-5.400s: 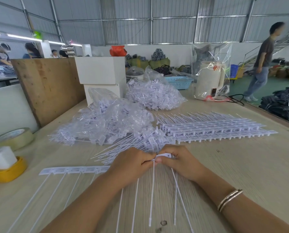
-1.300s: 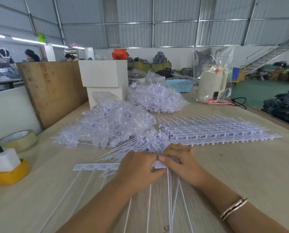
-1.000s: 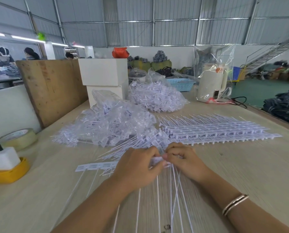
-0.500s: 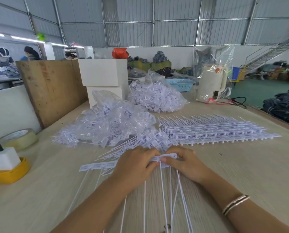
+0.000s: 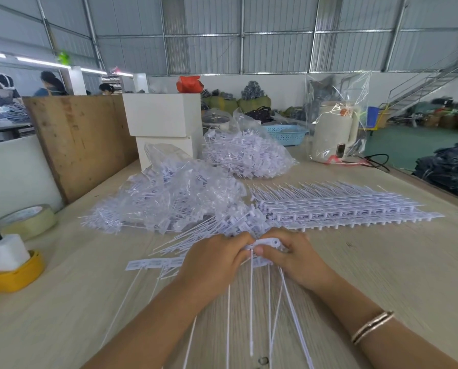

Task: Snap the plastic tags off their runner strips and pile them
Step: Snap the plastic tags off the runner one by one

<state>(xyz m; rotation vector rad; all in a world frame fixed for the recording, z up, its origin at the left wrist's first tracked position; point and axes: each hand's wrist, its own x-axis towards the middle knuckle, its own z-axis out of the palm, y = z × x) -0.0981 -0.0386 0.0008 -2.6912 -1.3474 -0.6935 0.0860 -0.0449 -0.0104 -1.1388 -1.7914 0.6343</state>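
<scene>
Honestly a lot is getting blocked here: our left hand [image 5: 213, 262] is covering the middle of the runner strip [image 5: 156, 263], so we're only seeing its left end poking out flat on the table [image 5: 382, 275]. Both hands are curled in tight together, and we're pinching one white tag [image 5: 266, 242] between them, right hand [image 5: 293, 255] gripping its flat head. Which fingers are actually doing the pinching we can't tell, they're tucked under. The tails are trailing toward us and getting cut off at the bottom edge.

The pile of loose tags [image 5: 222, 230] is sitting just beyond our knuckles, partly spilling from a crinkly clear bag [image 5: 174, 193] that's blurring what's inside. The stack of full strips [image 5: 342, 209] is lying to the right, and a second bag [image 5: 246, 158] is sitting further back.

We're working at a pale wood-grain table in a big metal-walled hall, with a plywood board [image 5: 81, 139], white boxes [image 5: 164, 115], a tape roll [image 5: 28, 219] and a bagged white kettle [image 5: 334, 131] around us.

Any printing on the strip or tape is too small to read.
</scene>
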